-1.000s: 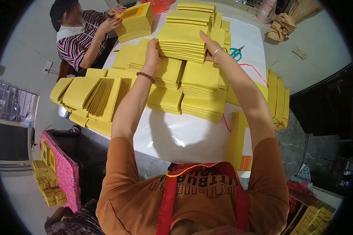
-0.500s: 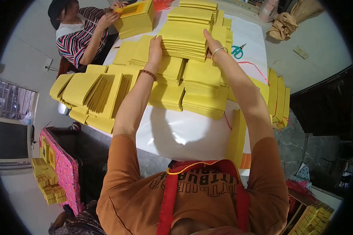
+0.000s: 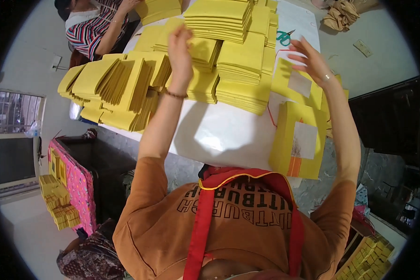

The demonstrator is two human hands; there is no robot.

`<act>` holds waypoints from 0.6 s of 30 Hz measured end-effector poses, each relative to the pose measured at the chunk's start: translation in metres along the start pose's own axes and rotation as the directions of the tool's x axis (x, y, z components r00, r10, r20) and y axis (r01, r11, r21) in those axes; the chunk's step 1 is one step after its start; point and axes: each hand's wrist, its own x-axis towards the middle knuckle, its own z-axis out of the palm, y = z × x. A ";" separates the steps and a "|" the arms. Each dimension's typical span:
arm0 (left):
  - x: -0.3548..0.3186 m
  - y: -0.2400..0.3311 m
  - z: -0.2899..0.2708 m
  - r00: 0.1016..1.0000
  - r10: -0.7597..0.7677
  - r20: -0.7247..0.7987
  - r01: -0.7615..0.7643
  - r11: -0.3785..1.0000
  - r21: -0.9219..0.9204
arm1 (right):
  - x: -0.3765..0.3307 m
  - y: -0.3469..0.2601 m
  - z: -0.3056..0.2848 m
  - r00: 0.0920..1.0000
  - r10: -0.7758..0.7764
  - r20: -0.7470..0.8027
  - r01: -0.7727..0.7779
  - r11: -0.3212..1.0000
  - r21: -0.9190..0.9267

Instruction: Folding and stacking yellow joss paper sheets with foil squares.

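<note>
A stack of folded yellow paper pieces (image 3: 215, 17) rests on other stacks at the far middle of the table. My left hand (image 3: 179, 58) is raised beside that stack's near left corner, empty, its fingers loosely apart. Off to the right, my right hand (image 3: 311, 63) hangs in the air with its fingers spread and nothing in them. Beneath it lies a yellow sheet with a pale rectangular patch (image 3: 299, 84). Nearer to me is another patched yellow piece (image 3: 284, 140). More yellow stacks (image 3: 241, 93) sit between my arms.
Fanned yellow bundles (image 3: 95, 79) crowd the table's left side. Teal-handled scissors (image 3: 283, 38) lie at the far right, near a red string (image 3: 271, 114). Another person (image 3: 95, 32) sits at the far left. A pink cloth-covered box (image 3: 79, 186) stands lower left.
Both hands have let go of the yellow stack, which stays on the pile. My right hand has swung right; my left has drawn slightly away. The view has shifted.
</note>
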 end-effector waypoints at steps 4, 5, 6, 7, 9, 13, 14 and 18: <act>-0.112 -0.009 0.026 0.898 -0.149 0.415 0.165 0.986 -0.004 | -0.052 0.041 -0.061 0.998 0.054 -0.030 -0.050 0.993 0.109; -0.138 -0.015 0.034 0.824 -0.218 0.523 0.228 0.972 0.046 | -0.061 0.058 -0.080 0.994 0.067 -0.087 -0.050 0.982 0.185; -0.162 -0.019 0.043 0.776 -0.225 0.589 0.200 0.974 0.108 | -0.072 0.075 -0.092 0.985 0.088 -0.147 -0.047 0.964 0.261; -0.182 -0.023 0.051 0.721 -0.236 0.652 0.170 0.972 0.164 | -0.085 0.090 -0.101 0.983 0.104 -0.151 -0.062 0.964 0.260; -0.215 -0.041 0.062 0.722 -0.277 0.634 0.229 0.960 0.159 | -0.110 0.115 -0.118 0.980 0.103 -0.171 -0.034 0.932 0.361; -0.252 -0.055 0.081 0.692 -0.497 0.524 0.503 0.852 0.144 | -0.153 0.175 -0.124 0.969 -0.005 -0.247 0.089 0.941 0.328; -0.254 -0.059 0.080 0.598 -0.556 0.578 0.564 0.804 0.189 | -0.162 0.189 -0.120 0.965 0.003 -0.263 0.086 0.941 0.327; -0.285 -0.112 0.088 0.569 -0.630 0.529 0.723 0.690 0.045 | -0.188 0.260 -0.096 0.982 0.002 -0.188 0.112 0.796 0.595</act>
